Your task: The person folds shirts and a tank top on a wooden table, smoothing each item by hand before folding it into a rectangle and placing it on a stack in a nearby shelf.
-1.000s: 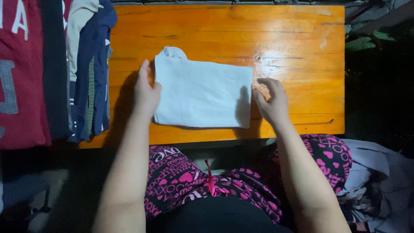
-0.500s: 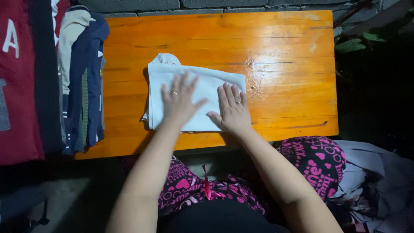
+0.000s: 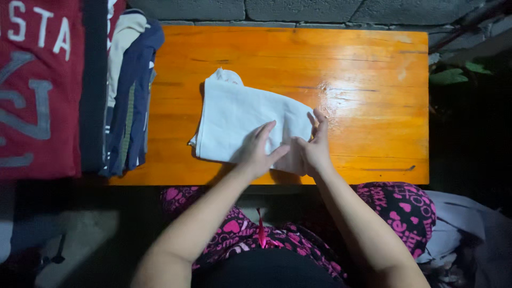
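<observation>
A folded white cloth garment [image 3: 240, 120] lies flat on the glossy orange wooden table [image 3: 362, 64], nearer the table's left half and close to its near edge. A small rounded flap of the same fabric projects from the garment's far left corner, pointing toward the far edge of the table.

The left hand [image 3: 258, 152] rests palm down on the near right part of the garment. Its fingers are spread and extended toward the far edge, and its thumb points toward the other hand. It presses on the fabric and does not pinch it.

The right hand [image 3: 316, 146] is at the garment's right edge, just beside the left hand. Its fingers are curled around that edge and its thumb lies against the fabric, so the hand pinches the near right corner of the garment. The exact contact under the fingers is hidden.

A stack of folded garments in navy, cream and striped fabric [image 3: 130, 96] occupies the table's left edge. A red garment with pale lettering [image 3: 40, 90] lies further left, beyond the stack. The right half of the table shows bare wood with a bright reflection. A grey block wall [image 3: 298, 9] runs along the table's far edge.
</observation>
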